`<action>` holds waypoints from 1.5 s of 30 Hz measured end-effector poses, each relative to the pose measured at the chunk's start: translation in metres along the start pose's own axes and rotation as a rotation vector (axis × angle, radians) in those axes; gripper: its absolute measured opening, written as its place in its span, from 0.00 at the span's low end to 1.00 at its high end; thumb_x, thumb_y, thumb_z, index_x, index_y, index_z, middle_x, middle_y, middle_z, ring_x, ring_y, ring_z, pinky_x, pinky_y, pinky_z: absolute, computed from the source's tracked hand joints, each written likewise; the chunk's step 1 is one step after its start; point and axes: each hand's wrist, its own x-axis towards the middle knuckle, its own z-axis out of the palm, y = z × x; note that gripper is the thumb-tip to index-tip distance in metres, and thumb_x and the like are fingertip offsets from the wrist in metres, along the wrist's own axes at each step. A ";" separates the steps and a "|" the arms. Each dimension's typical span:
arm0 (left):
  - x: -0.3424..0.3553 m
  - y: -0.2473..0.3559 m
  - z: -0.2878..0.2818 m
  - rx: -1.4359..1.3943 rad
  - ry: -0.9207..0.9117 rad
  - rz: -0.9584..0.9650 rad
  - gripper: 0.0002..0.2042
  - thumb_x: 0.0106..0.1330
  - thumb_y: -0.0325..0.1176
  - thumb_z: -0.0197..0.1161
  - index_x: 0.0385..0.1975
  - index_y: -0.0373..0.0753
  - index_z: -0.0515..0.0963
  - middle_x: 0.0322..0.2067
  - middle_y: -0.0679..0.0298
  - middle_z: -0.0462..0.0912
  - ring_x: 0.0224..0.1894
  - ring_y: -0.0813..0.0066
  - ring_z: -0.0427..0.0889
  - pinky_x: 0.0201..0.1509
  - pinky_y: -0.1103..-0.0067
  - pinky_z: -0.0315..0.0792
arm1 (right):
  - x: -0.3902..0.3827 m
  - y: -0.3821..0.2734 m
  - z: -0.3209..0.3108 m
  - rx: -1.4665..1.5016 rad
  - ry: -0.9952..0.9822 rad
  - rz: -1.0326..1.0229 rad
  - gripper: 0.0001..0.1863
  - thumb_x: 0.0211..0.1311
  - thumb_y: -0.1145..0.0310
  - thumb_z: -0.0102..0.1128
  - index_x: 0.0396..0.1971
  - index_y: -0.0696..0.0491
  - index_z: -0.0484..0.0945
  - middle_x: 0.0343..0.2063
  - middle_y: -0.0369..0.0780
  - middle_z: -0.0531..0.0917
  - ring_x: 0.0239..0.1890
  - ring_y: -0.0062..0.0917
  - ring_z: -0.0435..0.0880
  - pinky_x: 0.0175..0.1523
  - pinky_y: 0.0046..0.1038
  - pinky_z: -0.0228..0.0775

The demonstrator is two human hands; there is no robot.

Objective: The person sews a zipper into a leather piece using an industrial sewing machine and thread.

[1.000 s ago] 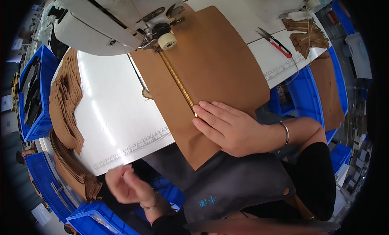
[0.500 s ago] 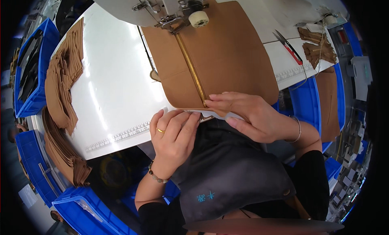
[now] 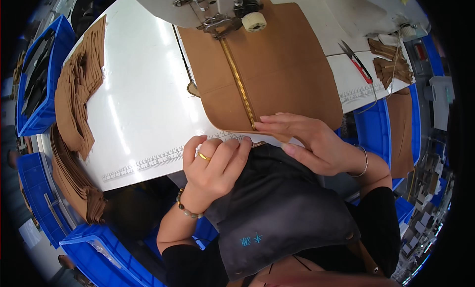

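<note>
A brown leather-like panel (image 3: 292,64) lies on the white sewing table, with a gold-toothed zipper (image 3: 239,87) running along it. The zipper's far end sits under the presser foot of a sewing machine (image 3: 217,27). My right hand (image 3: 314,146) grips the panel's near edge, fingers flat on top beside the zipper's end and thumb below, lifting that edge slightly. Just left of it, my left hand (image 3: 213,166) has curled fingers at the table's front edge, a little apart from the panel. Its thumb is hidden, and a small brownish piece (image 3: 258,144) shows beside its index fingertip.
Stacked brown pieces (image 3: 79,89) lie on the left, more (image 3: 74,178) hanging below them. Red-and-black thread snips (image 3: 357,63) and brown scraps (image 3: 393,64) rest at the right. Blue bins (image 3: 42,79) flank the table; a ruler strip (image 3: 143,166) follows its front edge.
My left hand has drawn slightly back from the panel's near edge, uncovering some of the ruler strip. My right hand keeps its hold on the panel. The whole view has shifted a little.
</note>
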 end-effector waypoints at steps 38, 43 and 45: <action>0.042 -0.028 -0.001 -0.120 -0.441 -0.179 0.39 0.51 0.55 0.73 0.63 0.39 0.77 0.66 0.61 0.77 0.66 0.58 0.77 0.67 0.60 0.70 | 0.047 0.022 -0.015 -0.752 0.229 -0.218 0.34 0.54 0.45 0.72 0.50 0.58 0.82 0.57 0.46 0.81 0.63 0.40 0.77 0.70 0.50 0.66; 0.047 -0.030 0.000 -0.214 -0.394 -0.242 0.43 0.47 0.56 0.73 0.64 0.35 0.76 0.66 0.58 0.76 0.62 0.57 0.79 0.65 0.64 0.72 | 0.059 0.022 -0.017 -0.831 0.128 -0.258 0.44 0.46 0.37 0.71 0.55 0.58 0.81 0.61 0.46 0.78 0.67 0.39 0.74 0.72 0.51 0.63; 0.051 -0.031 -0.001 -0.213 -0.408 -0.233 0.45 0.46 0.56 0.73 0.64 0.34 0.75 0.66 0.57 0.76 0.60 0.56 0.79 0.64 0.66 0.72 | 0.059 0.022 -0.018 -0.862 0.113 -0.265 0.45 0.45 0.35 0.70 0.56 0.58 0.81 0.61 0.46 0.78 0.67 0.39 0.74 0.72 0.51 0.63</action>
